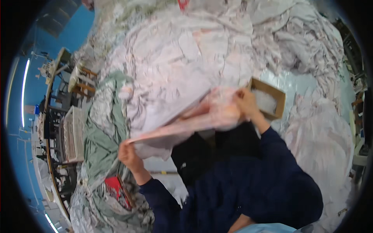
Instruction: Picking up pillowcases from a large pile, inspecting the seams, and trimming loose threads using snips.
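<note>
- Open brown cardboard box [276, 101] sits just right of right hand [244, 103], rectangular, w/ white stuff inside; rests on clear plastic sheeting.
- Red flat package [116, 190] lies below left hand [127, 153], near the forearm, half buried in cloth.
- Small red tag [182, 4] at top edge, far above both grips, on the heap.
- Pale pink garment [182, 126] stretched between the two hands: left hand closed on its lower-left end, right hand pinching its upper-right end, fingers curled shut on the cloth.
- Garment's long axis runs diagonal, low at left grip, rising to right grip; blurred, so finer detail can't be told.
- Above both grips: big heap of white-pink cloth [186, 58].
- Left of left hand: green fabric [105, 136]; further left a white slatted crate [73, 134].
- Both sleeves dark navy.
</note>
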The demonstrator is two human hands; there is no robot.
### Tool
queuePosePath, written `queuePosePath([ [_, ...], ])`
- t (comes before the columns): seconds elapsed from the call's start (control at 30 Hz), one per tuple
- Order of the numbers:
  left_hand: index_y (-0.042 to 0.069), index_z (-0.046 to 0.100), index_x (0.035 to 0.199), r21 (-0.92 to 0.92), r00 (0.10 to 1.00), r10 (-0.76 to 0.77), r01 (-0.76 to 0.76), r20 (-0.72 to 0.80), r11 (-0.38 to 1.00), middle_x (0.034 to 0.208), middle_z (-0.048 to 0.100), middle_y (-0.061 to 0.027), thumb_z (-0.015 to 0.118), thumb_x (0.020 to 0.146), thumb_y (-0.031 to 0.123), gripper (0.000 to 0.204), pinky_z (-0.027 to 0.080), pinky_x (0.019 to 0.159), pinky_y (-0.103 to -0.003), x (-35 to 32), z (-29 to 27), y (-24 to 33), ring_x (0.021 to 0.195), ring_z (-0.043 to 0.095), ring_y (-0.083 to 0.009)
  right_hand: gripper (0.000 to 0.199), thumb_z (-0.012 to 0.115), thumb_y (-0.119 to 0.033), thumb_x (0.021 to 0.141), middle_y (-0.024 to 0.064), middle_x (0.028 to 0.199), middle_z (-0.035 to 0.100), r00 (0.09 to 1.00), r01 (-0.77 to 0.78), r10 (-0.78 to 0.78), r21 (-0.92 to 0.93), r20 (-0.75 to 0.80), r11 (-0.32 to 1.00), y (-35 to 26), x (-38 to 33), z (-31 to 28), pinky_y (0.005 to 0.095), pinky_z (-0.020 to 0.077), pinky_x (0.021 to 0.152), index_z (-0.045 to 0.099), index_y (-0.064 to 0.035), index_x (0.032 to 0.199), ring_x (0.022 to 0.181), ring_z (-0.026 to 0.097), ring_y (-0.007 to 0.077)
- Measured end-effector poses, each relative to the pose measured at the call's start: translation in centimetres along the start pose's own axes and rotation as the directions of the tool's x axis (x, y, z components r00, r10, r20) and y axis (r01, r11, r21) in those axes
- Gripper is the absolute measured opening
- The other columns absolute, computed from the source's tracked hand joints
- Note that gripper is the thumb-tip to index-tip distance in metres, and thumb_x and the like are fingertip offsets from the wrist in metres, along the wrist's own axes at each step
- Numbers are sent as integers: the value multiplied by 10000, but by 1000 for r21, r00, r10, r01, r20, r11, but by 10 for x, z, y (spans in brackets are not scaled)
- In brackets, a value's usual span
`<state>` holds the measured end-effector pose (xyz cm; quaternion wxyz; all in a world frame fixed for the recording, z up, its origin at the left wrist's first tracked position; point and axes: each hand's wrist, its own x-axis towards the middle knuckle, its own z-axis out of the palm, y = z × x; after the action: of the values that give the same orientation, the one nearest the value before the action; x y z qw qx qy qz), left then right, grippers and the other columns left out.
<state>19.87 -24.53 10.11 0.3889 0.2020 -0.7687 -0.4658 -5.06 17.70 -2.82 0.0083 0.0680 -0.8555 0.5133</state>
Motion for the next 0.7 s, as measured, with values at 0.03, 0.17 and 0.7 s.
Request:
queuePosePath([
  [0.03, 8, 688, 930, -35, 999, -45, 45, -7, 998, 813, 625, 9, 617, 984, 101, 129, 421, 678, -239, -7, -20, 12, 717, 525, -94, 313, 765, -224, 836, 114, 861, 708, 999, -11, 14, 74, -47, 997, 8, 0, 0, 322, 528, 694, 676, 6, 1028, 768, 667, 191],
  [0.17, 2, 674, 911, -75, 994, -44, 36, -104, 997, 835, 630, 2, 619, 983, 108, 140, 425, 696, -229, -16, -65, 31, 735, 537, -89, 309, 757, -218, 860, 101, 856, 702, 987, 32, -29, 18, -156, 999, 40, 4, -7, 321, 520, 676, 679, 12, 1050, 763, 656, 162],
  [0.7, -5, 699, 982, -162, 933, -357, 360, 49, 919, 892, 687, -20, 661, 995, 171, 181, 491, 769, -252, -35, -92, -44, 810, 614, -92, 522, 747, -418, 830, 210, 812, 737, 798, -581, 566, 15, 208, 814, 185, 141, 84, 417, 562, 664, 735, 81, 984, 751, 735, 312],
])
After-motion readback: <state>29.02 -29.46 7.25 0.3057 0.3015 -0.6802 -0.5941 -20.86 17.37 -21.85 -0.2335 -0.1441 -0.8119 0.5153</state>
